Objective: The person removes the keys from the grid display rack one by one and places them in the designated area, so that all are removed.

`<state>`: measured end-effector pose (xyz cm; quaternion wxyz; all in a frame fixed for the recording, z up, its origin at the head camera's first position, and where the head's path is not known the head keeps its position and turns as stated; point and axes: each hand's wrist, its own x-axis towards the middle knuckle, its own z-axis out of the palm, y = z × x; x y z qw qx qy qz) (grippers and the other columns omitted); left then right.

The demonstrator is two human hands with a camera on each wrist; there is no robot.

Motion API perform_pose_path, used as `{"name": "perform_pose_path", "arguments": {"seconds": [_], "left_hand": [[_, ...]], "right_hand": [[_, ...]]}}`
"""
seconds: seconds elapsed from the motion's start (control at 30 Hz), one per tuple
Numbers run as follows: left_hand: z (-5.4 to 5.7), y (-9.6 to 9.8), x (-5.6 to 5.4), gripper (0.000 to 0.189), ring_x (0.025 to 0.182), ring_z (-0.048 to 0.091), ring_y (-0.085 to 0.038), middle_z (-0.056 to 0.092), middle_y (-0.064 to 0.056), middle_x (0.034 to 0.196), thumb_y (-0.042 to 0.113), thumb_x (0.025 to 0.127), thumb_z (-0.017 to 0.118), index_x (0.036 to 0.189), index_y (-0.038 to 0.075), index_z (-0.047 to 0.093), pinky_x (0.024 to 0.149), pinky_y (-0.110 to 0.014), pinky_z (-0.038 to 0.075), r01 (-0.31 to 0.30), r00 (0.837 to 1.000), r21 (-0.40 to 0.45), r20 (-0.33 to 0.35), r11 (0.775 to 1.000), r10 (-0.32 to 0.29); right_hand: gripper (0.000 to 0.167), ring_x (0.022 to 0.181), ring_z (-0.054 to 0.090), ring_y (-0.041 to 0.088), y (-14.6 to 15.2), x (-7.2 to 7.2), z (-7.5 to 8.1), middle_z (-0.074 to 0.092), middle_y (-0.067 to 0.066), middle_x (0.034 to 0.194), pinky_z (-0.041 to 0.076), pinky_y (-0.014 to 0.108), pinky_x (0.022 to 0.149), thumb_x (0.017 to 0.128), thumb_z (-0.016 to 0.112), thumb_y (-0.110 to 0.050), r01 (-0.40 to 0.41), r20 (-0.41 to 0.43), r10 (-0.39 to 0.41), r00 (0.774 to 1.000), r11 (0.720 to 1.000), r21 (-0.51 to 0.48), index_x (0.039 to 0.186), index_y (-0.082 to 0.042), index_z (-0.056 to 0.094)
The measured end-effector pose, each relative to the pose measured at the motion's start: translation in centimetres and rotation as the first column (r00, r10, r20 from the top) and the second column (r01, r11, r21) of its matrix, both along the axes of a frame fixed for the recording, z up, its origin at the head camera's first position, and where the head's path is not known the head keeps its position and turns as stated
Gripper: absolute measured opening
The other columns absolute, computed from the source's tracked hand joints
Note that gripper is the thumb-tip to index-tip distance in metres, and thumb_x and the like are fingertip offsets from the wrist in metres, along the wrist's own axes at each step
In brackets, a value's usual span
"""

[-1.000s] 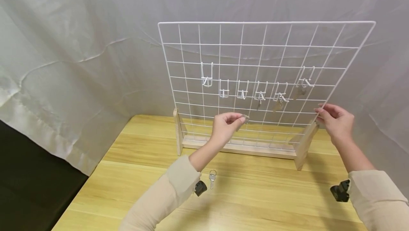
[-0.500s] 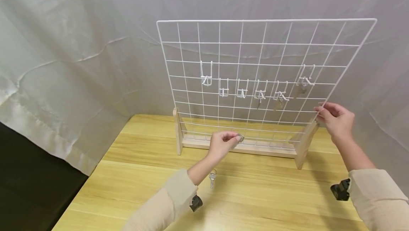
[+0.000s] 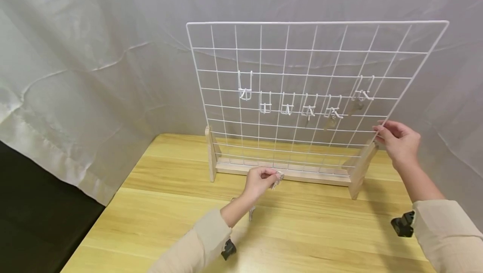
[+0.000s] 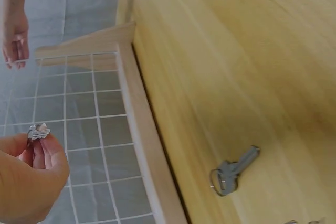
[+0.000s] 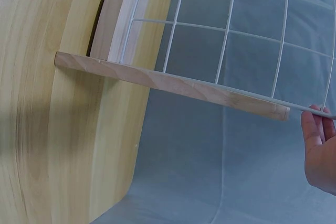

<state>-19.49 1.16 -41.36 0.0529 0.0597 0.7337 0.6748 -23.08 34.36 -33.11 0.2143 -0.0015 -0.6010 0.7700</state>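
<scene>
My left hand (image 3: 259, 183) pinches a small silver key (image 4: 39, 131) between thumb and fingertips, low in front of the white wire grid (image 3: 286, 50). Part of that key is hidden by the fingers. My right hand (image 3: 401, 143) grips the grid's right edge, just above the wooden side foot (image 3: 363, 171). On the table lies another key with a ring (image 4: 229, 176); in the head view my left wrist partly covers it. White hooks hang on the grid, and keys dangle from the three rightmost, one being a brassy key (image 3: 331, 123).
The grid stands on a pale wooden base bar (image 3: 313, 176) on the wooden table (image 3: 320, 231). Grey curtain (image 3: 113, 55) surrounds the table's back and sides. More metal pieces (image 4: 304, 222) show at the bottom edge of the left wrist view.
My left hand has come down and slightly left with the key, from in front of the grid's lower wires to the base bar. My right hand stays on the grid's edge.
</scene>
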Motion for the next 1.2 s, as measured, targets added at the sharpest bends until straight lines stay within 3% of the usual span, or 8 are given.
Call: {"name": "perform_pose_path", "arguments": {"seconds": [0.3, 0.63, 0.87, 1.2], "left_hand": [[-1.4, -0.5, 0.5, 0.015, 0.068, 0.066, -0.014, 0.069, -0.021, 0.088, 0.005, 0.083, 0.066, 0.091, -0.008, 0.066, 0.062, -0.023, 0.059, -0.022, 0.996, -0.033, 0.09, 0.999, 0.024], [-3.4, -0.8, 0.7, 0.013, 0.058, 0.059, -0.006, 0.069, -0.016, 0.081, 0.004, 0.082, 0.066, 0.088, -0.008, 0.066, 0.058, -0.019, 0.057, -0.054, 0.984, -0.057, 0.166, 0.997, 0.063], [-4.8, -1.1, 1.4, 0.013, 0.061, 0.059, -0.007, 0.07, -0.016, 0.084, 0.005, 0.083, 0.065, 0.088, -0.007, 0.067, 0.063, -0.025, 0.059, -0.055, 0.981, -0.093, 0.178, 0.994, 0.071], [-6.6, -1.4, 2.1, 0.011, 0.065, 0.062, -0.011, 0.069, -0.017, 0.086, -0.001, 0.082, 0.063, 0.089, -0.008, 0.068, 0.063, -0.023, 0.059, -0.06, 0.977, -0.088, 0.199, 0.994, 0.077]], "right_hand": [[0.032, 0.064, 0.067, 0.0, 0.0, 0.1, 0.1, 0.071, -0.009, 0.071, 0.055, 0.012, 0.06, 0.086, 0.051, 0.012, 0.003, 0.012, -0.003, 1.0, 1.0, 0.01, 0.078, -0.014, 0.069], [0.031, 0.063, 0.067, 0.001, 0.0, 0.0, 0.0, 0.071, -0.008, 0.071, 0.055, 0.013, 0.06, 0.085, 0.052, 0.013, -0.004, 0.004, 0.004, 1.0, 1.0, 0.001, 0.078, -0.012, 0.069], [0.033, 0.064, 0.068, 0.001, 0.1, 0.0, 0.0, 0.071, -0.008, 0.071, 0.055, 0.013, 0.06, 0.085, 0.052, 0.014, -0.011, 0.006, 0.011, 1.0, 1.0, 0.005, 0.077, -0.013, 0.069], [0.032, 0.062, 0.068, 0.002, 0.1, -0.1, -0.1, 0.071, -0.007, 0.07, 0.055, 0.014, 0.058, 0.084, 0.052, 0.014, -0.012, -0.008, 0.011, 1.0, 1.0, -0.013, 0.077, -0.012, 0.069]]}}
